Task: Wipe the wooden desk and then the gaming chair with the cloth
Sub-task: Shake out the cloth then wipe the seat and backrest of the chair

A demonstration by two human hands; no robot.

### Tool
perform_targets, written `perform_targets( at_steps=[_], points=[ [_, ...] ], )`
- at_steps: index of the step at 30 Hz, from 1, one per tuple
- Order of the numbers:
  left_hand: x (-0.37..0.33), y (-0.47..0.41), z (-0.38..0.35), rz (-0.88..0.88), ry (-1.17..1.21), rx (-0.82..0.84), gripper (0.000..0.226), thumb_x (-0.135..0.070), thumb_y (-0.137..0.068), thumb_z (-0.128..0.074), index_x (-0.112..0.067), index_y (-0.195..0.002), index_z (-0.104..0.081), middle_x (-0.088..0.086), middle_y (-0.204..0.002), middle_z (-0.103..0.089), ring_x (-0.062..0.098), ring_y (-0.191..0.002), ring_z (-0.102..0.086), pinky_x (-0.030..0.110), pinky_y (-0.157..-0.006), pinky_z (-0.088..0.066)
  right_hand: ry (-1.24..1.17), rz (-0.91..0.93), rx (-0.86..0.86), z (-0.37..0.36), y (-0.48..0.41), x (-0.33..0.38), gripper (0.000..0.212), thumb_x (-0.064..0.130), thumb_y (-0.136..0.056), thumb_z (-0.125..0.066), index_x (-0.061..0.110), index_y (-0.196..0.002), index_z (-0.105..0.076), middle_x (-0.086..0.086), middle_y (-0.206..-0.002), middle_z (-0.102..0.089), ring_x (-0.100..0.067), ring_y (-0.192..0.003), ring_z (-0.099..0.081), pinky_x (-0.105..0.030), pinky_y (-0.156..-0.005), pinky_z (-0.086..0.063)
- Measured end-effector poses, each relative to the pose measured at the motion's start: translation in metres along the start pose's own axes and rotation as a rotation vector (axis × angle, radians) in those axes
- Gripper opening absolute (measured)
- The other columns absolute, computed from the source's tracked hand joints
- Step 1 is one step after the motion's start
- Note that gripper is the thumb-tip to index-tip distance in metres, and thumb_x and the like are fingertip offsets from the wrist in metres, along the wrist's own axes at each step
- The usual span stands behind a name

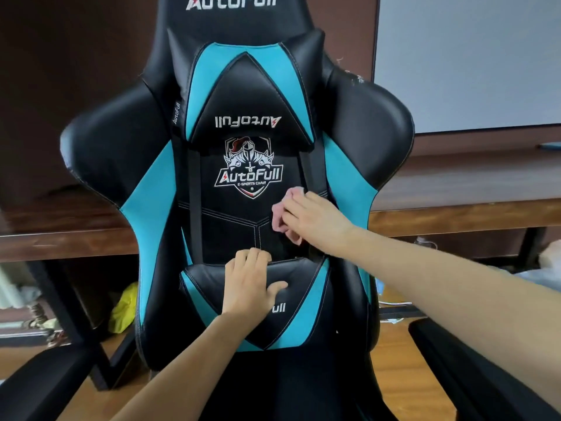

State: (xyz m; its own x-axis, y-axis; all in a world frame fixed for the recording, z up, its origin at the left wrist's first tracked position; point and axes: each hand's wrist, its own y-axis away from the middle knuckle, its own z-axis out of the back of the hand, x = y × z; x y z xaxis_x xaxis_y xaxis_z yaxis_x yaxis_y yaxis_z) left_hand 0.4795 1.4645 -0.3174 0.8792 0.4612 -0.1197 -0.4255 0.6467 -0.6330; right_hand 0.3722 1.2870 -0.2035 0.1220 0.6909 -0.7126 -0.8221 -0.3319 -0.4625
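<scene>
Gripping the lumbar cushion (261, 302) with the left hand (249, 281), the right hand (315, 221) presses a bunched pink cloth (280, 215) against the chair back (233, 226).

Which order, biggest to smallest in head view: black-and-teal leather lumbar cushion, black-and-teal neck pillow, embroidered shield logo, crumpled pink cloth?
1-2, unranked: lumbar cushion and neck pillow look alike; the cushion sits nearer the camera.
3. shield logo.
4. pink cloth, partly hidden under the right hand.
</scene>
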Motion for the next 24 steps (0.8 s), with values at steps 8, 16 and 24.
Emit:
perform_targets(
  at_steps=[8, 16, 24],
  points=[
    [-0.008, 0.009, 0.002, 0.05, 0.025, 0.018, 0.054, -0.054, -0.089, -0.077, -0.021, -0.128, -0.058, -0.006, -0.122, -0.056, 0.021, -0.115, -0.049, 0.037, -0.106, -0.039, -0.109, -0.506, -0.264, 0.016, -0.042, -0.044, 0.008, 0.003, -0.089, -0.063, 0.003, -0.093, -0.07, -0.016, -0.1, -0.067, -0.036, -0.091, -0.066, -0.041, -0.072, -0.051],
    [-0.014, 0.013, 0.006, 0.051, -0.013, 0.047, 0.063, -0.055, -0.092, -0.071, -0.019, -0.141, -0.055, -0.003, -0.133, -0.056, 0.022, -0.126, -0.048, 0.038, -0.113, -0.036, -0.299, -0.091, -0.103, -0.018, 0.008, 0.033, 0.014, 0.014, -0.094, -0.067, 0.013, -0.107, -0.073, -0.008, -0.114, -0.064, -0.027, -0.11, -0.056, -0.039, -0.095, -0.042],
    [-0.015, 0.02, 0.0, 0.035, -0.062, 0.021, 0.075, -0.058, -0.084, -0.079, -0.01, -0.139, -0.06, 0.007, -0.129, -0.06, 0.031, -0.122, -0.053, 0.047, -0.112, -0.04, -0.027, -0.383, -0.246, 0.015, -0.052, -0.048, 0.011, 0.017, -0.085, -0.073, 0.015, -0.095, -0.076, -0.006, -0.106, -0.07, -0.03, -0.093, -0.065, -0.04, -0.076, -0.047]
  ],
)
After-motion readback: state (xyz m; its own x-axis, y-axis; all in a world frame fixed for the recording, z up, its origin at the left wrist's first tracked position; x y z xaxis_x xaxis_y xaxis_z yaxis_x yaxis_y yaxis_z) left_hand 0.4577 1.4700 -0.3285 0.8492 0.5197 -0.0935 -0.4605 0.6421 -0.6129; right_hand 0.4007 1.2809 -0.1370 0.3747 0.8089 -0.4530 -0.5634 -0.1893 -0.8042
